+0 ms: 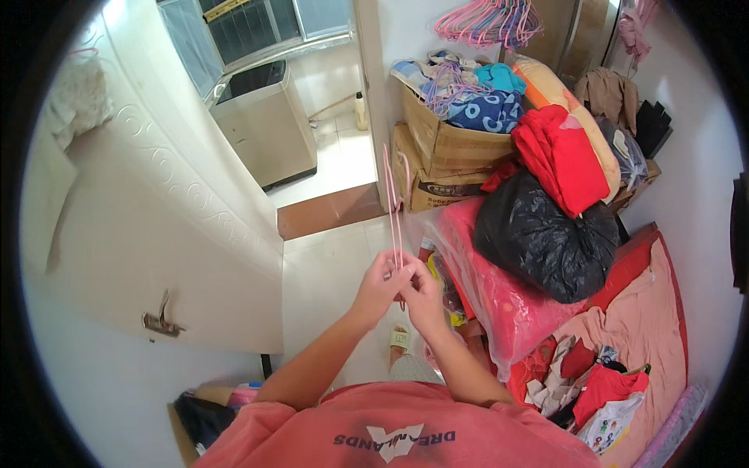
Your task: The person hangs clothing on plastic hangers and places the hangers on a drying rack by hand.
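Both my hands meet in front of my chest around a pink wire clothes hanger [393, 219]. It stands nearly edge-on, with its hook off to the right side. My left hand [379, 285] grips the hanger's wire from the left, fingers curled over it. From the right, my right hand [420, 286] closes on the same wire, and the fingers of the two hands overlap. A short end of the hanger pokes out below them. No garment hangs on it.
A door [164, 234] stands ajar on the left, before a raised sill [327, 210] and a washing machine [266, 120]. To the right, a black plastic bag [538, 245] rests on pink bagged bedding [468, 234]. Behind are cardboard boxes [462, 152] and several hangers [485, 23]. Clothes [608, 389] lie on the bed [649, 327].
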Action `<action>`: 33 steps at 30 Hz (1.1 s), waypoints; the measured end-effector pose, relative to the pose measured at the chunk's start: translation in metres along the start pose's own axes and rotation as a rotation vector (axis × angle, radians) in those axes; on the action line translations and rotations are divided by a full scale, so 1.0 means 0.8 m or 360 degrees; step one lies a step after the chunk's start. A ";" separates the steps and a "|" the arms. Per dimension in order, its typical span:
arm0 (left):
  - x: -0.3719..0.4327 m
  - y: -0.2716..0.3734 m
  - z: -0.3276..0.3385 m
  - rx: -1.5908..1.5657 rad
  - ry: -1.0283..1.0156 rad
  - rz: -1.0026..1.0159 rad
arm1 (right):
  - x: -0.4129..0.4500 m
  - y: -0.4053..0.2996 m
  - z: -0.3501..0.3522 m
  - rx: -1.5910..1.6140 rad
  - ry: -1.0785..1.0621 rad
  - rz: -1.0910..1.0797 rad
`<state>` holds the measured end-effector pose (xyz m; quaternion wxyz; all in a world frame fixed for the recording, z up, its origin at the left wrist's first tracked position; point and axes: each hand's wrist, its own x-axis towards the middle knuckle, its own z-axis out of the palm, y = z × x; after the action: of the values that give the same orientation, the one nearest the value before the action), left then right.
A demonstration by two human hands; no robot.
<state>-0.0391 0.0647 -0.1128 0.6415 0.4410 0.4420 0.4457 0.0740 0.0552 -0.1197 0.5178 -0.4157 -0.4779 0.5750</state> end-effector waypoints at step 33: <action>0.616 0.210 -0.110 0.0437 -0.1034 0.0079 | 0.580 -0.044 -0.007 0.0066 0.0947 -0.0342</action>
<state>-0.0500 0.5892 -0.0567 0.6723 0.6524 0.2599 0.2342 0.0318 0.5169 -0.0784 0.7010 -0.5021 -0.3350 0.3797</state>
